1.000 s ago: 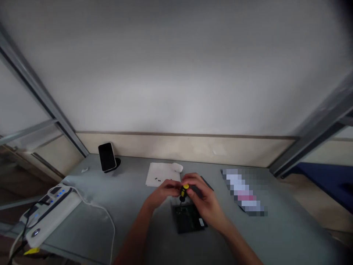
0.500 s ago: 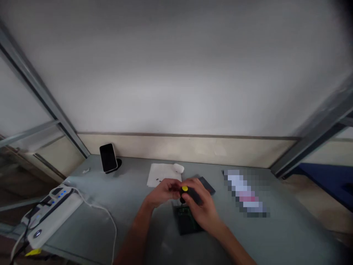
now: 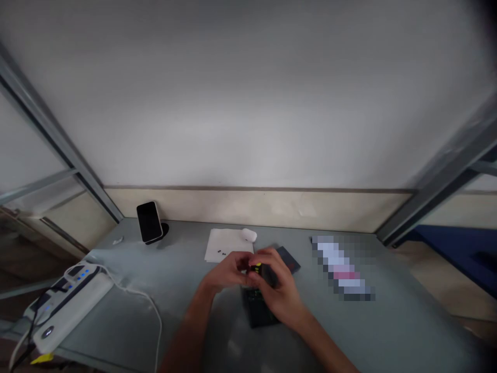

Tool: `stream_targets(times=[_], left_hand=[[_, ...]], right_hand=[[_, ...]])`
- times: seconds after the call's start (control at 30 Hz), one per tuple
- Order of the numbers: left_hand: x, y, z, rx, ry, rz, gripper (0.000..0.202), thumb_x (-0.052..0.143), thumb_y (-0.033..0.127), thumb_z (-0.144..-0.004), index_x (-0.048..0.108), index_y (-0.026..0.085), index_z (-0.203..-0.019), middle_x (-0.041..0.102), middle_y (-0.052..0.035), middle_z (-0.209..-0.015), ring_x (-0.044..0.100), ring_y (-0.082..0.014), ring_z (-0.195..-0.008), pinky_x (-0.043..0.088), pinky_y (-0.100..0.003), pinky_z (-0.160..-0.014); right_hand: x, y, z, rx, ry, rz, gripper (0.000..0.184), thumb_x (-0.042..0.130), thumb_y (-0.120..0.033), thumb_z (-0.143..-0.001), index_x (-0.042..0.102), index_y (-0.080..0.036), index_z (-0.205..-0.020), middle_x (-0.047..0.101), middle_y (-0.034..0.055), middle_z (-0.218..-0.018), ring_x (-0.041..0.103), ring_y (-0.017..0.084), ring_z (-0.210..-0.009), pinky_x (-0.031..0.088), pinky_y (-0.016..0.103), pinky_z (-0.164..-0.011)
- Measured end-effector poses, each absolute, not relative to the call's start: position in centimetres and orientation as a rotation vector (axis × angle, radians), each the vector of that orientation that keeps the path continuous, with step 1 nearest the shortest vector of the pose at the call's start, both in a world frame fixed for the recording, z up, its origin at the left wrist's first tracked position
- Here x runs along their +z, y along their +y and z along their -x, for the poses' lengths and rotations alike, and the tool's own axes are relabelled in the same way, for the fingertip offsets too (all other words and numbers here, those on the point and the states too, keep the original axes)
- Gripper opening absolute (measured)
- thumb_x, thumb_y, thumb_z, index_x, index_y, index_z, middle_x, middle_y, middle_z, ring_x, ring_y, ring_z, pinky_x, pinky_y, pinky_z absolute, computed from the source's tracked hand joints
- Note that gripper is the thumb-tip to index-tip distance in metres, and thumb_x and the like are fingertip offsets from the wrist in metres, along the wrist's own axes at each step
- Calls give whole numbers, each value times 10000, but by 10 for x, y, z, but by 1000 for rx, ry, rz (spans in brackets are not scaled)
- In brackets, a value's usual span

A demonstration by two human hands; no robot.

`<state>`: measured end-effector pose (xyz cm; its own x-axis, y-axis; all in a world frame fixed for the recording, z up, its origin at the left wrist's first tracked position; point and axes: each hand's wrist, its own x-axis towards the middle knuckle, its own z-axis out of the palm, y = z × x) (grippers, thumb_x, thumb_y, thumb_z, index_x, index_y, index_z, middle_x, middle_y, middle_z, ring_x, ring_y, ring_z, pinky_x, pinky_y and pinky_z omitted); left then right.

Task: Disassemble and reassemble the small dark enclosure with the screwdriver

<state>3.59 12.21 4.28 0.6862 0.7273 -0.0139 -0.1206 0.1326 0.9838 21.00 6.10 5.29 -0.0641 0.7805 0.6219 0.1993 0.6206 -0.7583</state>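
My right hand (image 3: 280, 295) is closed round a small screwdriver with a black handle and yellow cap (image 3: 257, 268), held upright over a black device (image 3: 257, 311) lying flat on the grey table (image 3: 388, 331). My left hand (image 3: 229, 270) sits just left of the tool, its fingers pinched together at the screwdriver's shaft. What the fingertips hold is too small to make out. A white paper sheet (image 3: 227, 243) with a few tiny dark screws (image 3: 221, 252) lies just behind my hands.
A phone (image 3: 149, 221) leans on a stand at the back left. A white power strip (image 3: 62, 305) with a cable lies at the left edge. A white earbud case (image 3: 249, 234) and a dark flat panel (image 3: 289, 258) sit behind my hands. A blurred package (image 3: 344, 269) lies right.
My right hand has tipped further over the screwdriver, hiding most of the yellow cap. Both hands stay over the black device. The view has shifted slightly.
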Motion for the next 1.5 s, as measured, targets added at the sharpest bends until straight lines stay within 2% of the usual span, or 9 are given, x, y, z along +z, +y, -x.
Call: stream_targets(times=[0.1, 0.27, 0.4, 0.6, 0.77, 0.9, 1.17, 1.33, 1.5], left_hand=[[41, 121, -35, 655, 573, -1277, 472, 957, 487, -676, 759, 142, -929, 643, -11, -840, 540, -148, -785, 418, -278, -755], [46, 120, -38, 683, 578, -1259, 510, 975, 471, -644, 751, 146, -965, 625, -3, -832, 532, -145, -778, 404, -275, -755], [52, 117, -41, 715, 612, -1256, 523, 1011, 333, -596, 720, 167, -998, 627, 5, -896, 554, -150, -834, 423, -266, -779], [48, 118, -36, 681, 548, -1265, 467, 916, 452, -746, 755, 139, -1053, 667, -42, -929, 573, -170, -857, 438, -302, -828], [53, 116, -39, 724, 622, -1277, 497, 978, 398, -661, 738, 166, -1030, 671, -38, -990, 585, -182, -913, 448, -297, -858], [52, 116, -37, 704, 607, -1242, 461, 982, 383, -654, 728, 160, -967, 663, -28, -943, 582, -167, -876, 446, -280, -816], [49, 119, -34, 731, 560, -1216, 454, 989, 385, -647, 770, 157, -973, 710, -40, -957, 633, -213, -939, 463, -324, -892], [53, 116, -33, 686, 571, -1216, 449, 975, 390, -670, 768, 161, -997, 710, -40, -973, 633, -203, -937, 470, -321, -891], [47, 118, -31, 641, 530, -1199, 475, 956, 463, -691, 773, 139, -986, 713, -49, -930, 638, -202, -902, 461, -331, -889]], right_hand=[[53, 62, -214, 608, -1606, 818, 163, 581, -218, -1030, 692, -305, -1111, 696, 47, -1064, 685, 212, -1005, 557, 330, -885], [54, 61, -220, 662, -1644, 863, 309, 530, -247, -1062, 620, -325, -1347, 700, 77, -1253, 667, 238, -1178, 540, 380, -1016], [56, 60, -216, 608, -1637, 862, 220, 626, -277, -1018, 688, -307, -1227, 662, 85, -1203, 655, 247, -1132, 555, 373, -974], [61, 64, -224, 608, -1667, 802, 284, 505, -229, -1072, 697, -328, -1255, 711, 68, -1116, 667, 232, -1051, 546, 364, -922], [59, 64, -224, 612, -1667, 825, 212, 630, -251, -1019, 708, -323, -1203, 689, 77, -1220, 666, 244, -1137, 547, 374, -970], [59, 62, -222, 569, -1624, 834, 129, 642, -237, -1006, 724, -301, -1081, 699, 67, -1087, 678, 237, -1067, 561, 358, -922], [63, 58, -225, 675, -1674, 827, 232, 596, -282, -1034, 708, -312, -1235, 702, 96, -1255, 679, 266, -1181, 571, 419, -1005], [60, 57, -220, 554, -1657, 862, 210, 622, -219, -1009, 730, -324, -1154, 708, 75, -1163, 692, 244, -1115, 586, 383, -959], [62, 58, -223, 631, -1690, 821, 293, 545, -225, -1053, 673, -327, -1297, 745, 78, -1198, 714, 241, -1115, 591, 389, -963]])
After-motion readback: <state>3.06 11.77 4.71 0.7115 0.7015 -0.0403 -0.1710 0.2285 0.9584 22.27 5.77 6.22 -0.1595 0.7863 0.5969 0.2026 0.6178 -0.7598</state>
